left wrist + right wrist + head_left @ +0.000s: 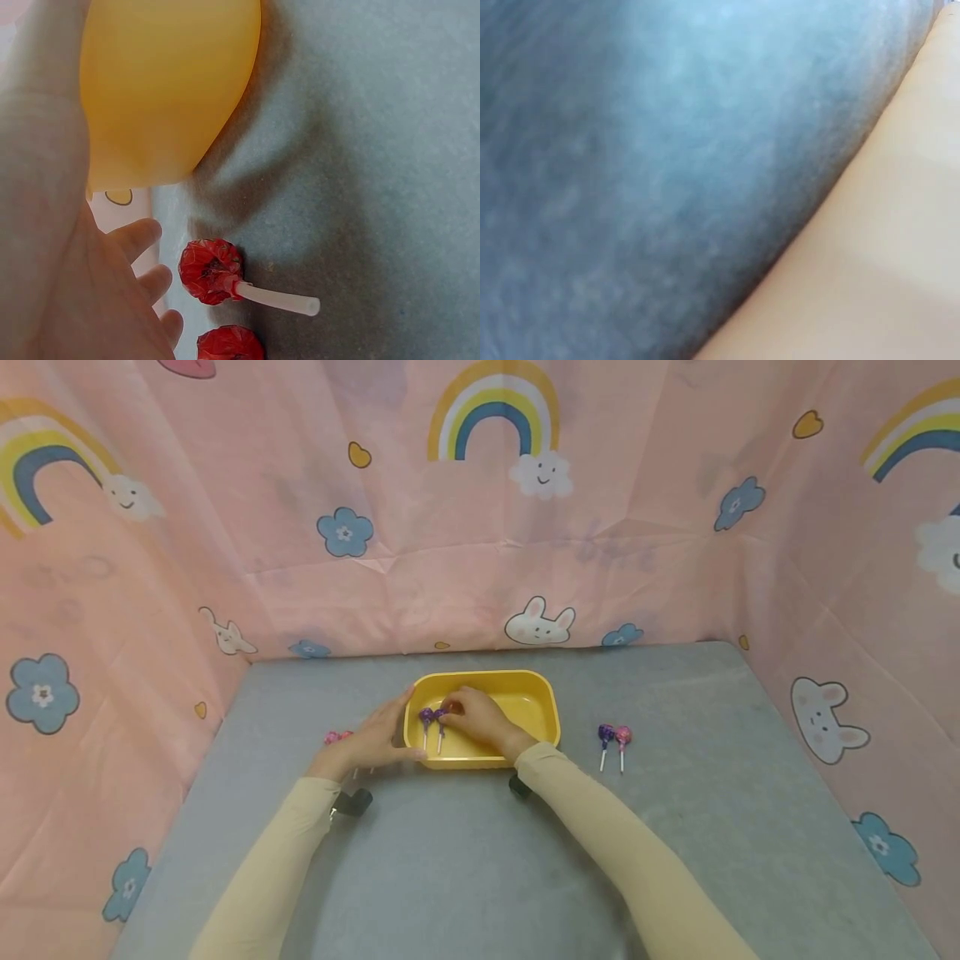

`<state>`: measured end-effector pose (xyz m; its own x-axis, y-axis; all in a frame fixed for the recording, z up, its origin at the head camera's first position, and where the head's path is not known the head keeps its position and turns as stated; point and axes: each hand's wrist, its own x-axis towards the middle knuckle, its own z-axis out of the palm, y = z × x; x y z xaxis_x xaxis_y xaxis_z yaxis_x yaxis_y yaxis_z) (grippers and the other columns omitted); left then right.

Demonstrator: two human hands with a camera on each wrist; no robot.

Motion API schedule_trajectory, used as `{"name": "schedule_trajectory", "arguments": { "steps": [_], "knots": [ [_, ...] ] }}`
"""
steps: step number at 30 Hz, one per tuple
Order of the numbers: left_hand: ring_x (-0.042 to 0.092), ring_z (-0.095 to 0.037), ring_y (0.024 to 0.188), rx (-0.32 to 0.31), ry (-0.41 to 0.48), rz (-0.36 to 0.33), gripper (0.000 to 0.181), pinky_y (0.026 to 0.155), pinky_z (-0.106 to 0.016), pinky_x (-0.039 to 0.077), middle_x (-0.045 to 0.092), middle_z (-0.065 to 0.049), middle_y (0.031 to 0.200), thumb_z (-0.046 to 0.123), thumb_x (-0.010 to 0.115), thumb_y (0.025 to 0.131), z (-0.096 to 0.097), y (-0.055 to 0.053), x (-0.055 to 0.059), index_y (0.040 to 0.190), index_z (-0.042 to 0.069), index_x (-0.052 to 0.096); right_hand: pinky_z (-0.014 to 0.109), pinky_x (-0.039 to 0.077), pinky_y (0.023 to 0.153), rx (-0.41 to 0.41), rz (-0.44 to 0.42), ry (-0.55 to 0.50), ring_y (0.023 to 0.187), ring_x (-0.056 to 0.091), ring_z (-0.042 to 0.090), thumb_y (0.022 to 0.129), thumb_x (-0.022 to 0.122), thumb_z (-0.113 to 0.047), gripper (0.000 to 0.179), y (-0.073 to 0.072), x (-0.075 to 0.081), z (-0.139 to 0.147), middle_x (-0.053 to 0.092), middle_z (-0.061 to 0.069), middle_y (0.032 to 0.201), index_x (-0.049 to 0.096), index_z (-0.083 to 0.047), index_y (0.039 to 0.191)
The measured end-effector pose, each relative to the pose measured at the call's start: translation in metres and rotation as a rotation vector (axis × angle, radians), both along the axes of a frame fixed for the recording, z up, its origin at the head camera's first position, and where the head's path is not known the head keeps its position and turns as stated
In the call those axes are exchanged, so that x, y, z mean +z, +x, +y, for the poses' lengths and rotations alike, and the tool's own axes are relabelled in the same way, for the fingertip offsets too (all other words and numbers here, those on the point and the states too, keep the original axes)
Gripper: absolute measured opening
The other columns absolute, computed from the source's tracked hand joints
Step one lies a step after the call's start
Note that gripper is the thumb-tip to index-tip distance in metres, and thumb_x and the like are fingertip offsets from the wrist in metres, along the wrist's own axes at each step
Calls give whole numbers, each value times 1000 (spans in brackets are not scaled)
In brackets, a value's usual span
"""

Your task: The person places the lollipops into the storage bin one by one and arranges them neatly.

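A yellow tray [536, 714] sits on the grey cloth, with two purple lollipops inside at its left end. My right hand [480, 718] reaches over the front rim and pinches the right-hand purple lollipop [441, 742] near its head. Just left of that one lies the other purple lollipop [426, 717], its white stick toward me. My left hand [375, 739] rests against the tray's left end with fingers extended, thumb at the front rim. Below its spread fingers in the left wrist view lie a red-wrapped lollipop [211, 271] and a second red lollipop [231, 345].
Right of the tray, a dark purple lollipop [606, 735] and a pink lollipop [623, 736] lie side by side. Pink patterned fabric [465, 568] hangs behind and on both sides of the grey-covered table [450, 860]. The right wrist view shows mostly blurred grey cloth.
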<state>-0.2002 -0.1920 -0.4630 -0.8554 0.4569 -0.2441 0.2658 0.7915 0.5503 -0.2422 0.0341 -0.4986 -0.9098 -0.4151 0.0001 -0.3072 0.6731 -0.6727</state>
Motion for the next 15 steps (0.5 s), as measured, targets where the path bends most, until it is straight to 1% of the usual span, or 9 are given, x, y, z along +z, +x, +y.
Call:
{"name": "schedule_trajectory", "arguments": {
  "steps": [8,15],
  "knots": [
    [14,-43,153,-7,-6,12,117,122,-64,17,12,-16,167,54,75,82,-1,-2,-3,160,25,-7,29,48,84,-3,-14,-6,90,55,17,94,69,-30,22,1,0,0,61,3,96,71,-14,109],
    [13,-42,153,-2,-6,4,117,122,-64,17,11,-15,168,55,74,82,-1,-1,-3,160,26,-8,28,48,82,-4,-27,-14,89,55,17,93,69,-29,23,1,1,0,61,4,96,70,-13,109]
  ]
}}
